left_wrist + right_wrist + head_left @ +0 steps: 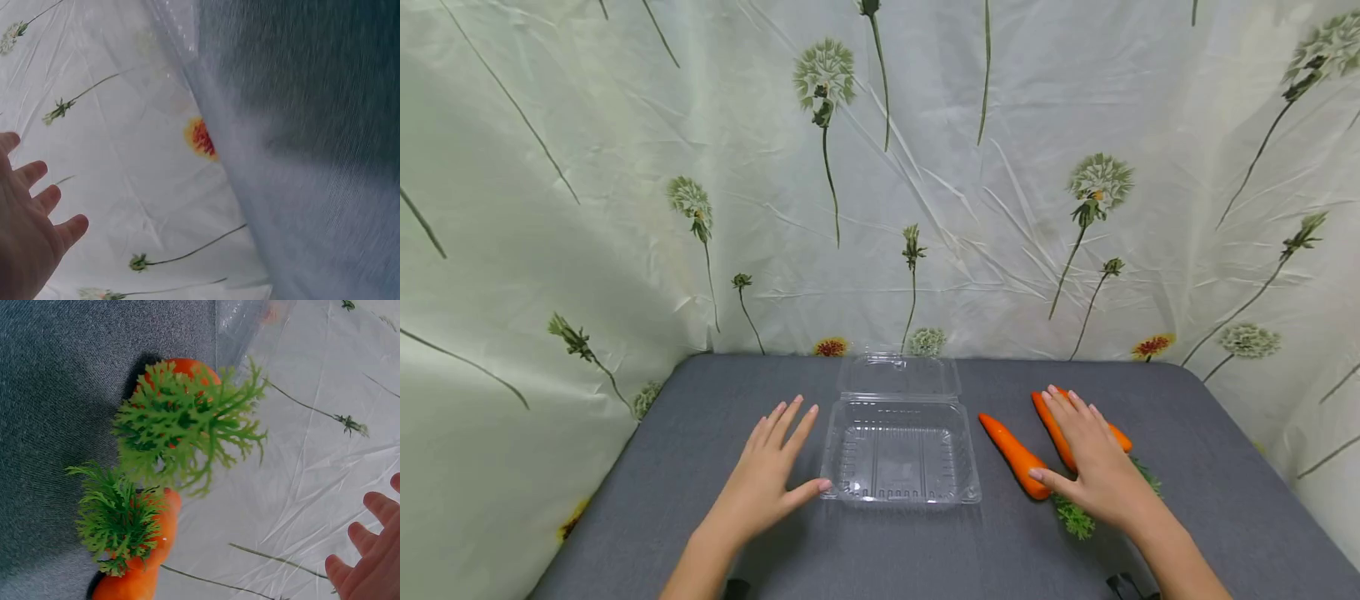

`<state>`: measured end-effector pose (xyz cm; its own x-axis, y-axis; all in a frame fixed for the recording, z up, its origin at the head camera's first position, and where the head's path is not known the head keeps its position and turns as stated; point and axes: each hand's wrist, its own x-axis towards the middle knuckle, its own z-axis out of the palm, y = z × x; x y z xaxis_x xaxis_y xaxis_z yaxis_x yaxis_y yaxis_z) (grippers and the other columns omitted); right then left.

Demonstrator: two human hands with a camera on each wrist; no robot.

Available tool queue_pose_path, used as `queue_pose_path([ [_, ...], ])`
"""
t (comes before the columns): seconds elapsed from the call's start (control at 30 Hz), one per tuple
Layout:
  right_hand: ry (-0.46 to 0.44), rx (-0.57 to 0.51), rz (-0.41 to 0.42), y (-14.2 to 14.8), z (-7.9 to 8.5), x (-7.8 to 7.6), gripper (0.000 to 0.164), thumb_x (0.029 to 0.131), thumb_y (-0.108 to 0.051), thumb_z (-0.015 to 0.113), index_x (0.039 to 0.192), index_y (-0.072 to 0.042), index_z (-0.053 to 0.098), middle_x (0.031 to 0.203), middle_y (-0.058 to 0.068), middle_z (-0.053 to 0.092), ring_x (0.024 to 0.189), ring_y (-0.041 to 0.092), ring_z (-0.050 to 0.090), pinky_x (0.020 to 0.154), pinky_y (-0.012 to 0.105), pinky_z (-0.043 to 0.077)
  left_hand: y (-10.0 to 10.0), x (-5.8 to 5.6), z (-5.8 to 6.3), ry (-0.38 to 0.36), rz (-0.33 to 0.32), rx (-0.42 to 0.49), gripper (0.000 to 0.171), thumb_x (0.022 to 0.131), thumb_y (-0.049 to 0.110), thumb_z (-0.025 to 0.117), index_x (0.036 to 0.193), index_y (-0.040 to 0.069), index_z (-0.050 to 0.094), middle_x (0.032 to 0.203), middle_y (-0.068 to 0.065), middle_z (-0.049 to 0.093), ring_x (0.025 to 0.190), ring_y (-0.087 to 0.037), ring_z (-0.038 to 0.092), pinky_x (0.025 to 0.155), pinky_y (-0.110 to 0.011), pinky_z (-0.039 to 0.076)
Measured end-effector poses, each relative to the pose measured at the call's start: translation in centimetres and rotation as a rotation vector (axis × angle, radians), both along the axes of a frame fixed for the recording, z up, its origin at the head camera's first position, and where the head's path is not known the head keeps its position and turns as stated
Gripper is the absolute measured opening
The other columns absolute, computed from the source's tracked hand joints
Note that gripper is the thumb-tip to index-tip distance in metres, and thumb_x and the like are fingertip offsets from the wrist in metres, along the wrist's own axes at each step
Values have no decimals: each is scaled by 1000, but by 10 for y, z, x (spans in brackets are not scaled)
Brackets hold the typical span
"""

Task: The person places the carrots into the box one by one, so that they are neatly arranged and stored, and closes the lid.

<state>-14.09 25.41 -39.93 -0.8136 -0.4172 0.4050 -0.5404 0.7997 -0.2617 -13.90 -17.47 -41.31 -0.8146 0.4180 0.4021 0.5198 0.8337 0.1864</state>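
My left hand (766,479) has its fingers spread, its thumb tip right at the front left corner of a clear plastic clamshell container (898,502). The container's hinged lid (898,377) is folded back. My right hand (1099,468) is spread above the carrots and holds none of them. One orange carrot (1011,450) lies between container and hand, its tip pointing away. A second carrot (1051,427) and a third carrot (1121,438) are partly hidden under the hand. In the right wrist view, frilly green tops (181,422) stick out from the carrots.
A grey cloth-covered table (895,554) carries everything. White curtain fabric (970,183) with a dandelion print hangs behind it and along both sides. Dark straps (1123,585) show at the wrists.
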Motion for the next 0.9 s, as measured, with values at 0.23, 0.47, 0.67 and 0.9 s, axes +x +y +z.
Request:
queue_pose_path([
  [0.23,-59,-113,-26,6,-4,-1,92,76,-32,72,145,-16,13,144,12,24,131,34,16,96,56,20,10,3,-10,-207,1,307,87,78,45,65,145,22,13,147,-9,16,129,-36,19,91,-59,28],
  [0.47,-116,-191,-73,15,-8,0,89,79,-27,69,145,-18,10,145,18,19,128,39,18,89,62,23,19,2,-18,-438,5,547,87,77,30,71,144,23,16,146,-10,15,129,-34,18,92,-59,26],
  [0.67,-113,-247,-111,22,-10,1,86,80,-23,69,145,-16,13,142,23,22,123,47,23,86,64,23,23,1,-24,-563,-14,642,84,77,32,70,143,18,20,143,-15,18,118,-45,33,88,-54,35],
  [0.9,-137,-288,-179,32,-15,1,81,83,-22,65,145,-19,13,141,24,22,121,49,24,80,67,24,26,0,-32,-673,-37,737,84,77,22,72,143,11,21,142,-19,20,124,-44,23,94,-54,29],
])
